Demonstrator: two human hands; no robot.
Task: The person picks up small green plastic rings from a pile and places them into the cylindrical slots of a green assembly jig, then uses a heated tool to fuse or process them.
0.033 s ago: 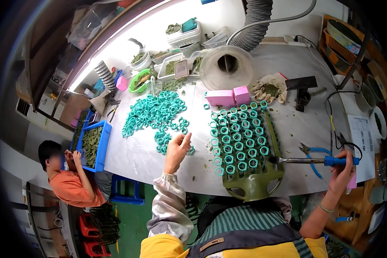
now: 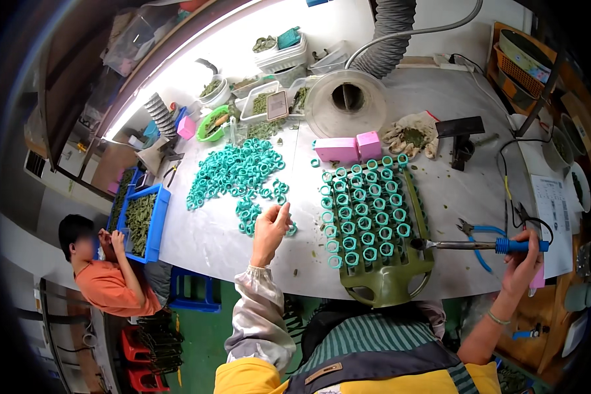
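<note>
My right hand (image 2: 523, 262) is closed round the blue handle of a soldering iron (image 2: 463, 245). Its dark tip reaches the right side of an olive-green plastic piece (image 2: 382, 278), which has a rounded front with openings. Several rows of teal wax ring pieces (image 2: 363, 210) stand on that piece. My left hand (image 2: 269, 231) is pinched, thumb and finger together, at the near edge of a loose heap of teal rings (image 2: 233, 172). Whatever it may hold, I cannot make out.
Blue-handled pliers (image 2: 482, 240) lie beneath the iron. Behind the rows are pink blocks (image 2: 338, 150), a stained glove (image 2: 414, 133) and a round extraction hood (image 2: 322, 115). At left, a person in orange (image 2: 111, 282) works over a blue tray (image 2: 152, 217). Cables (image 2: 505, 167) run at right.
</note>
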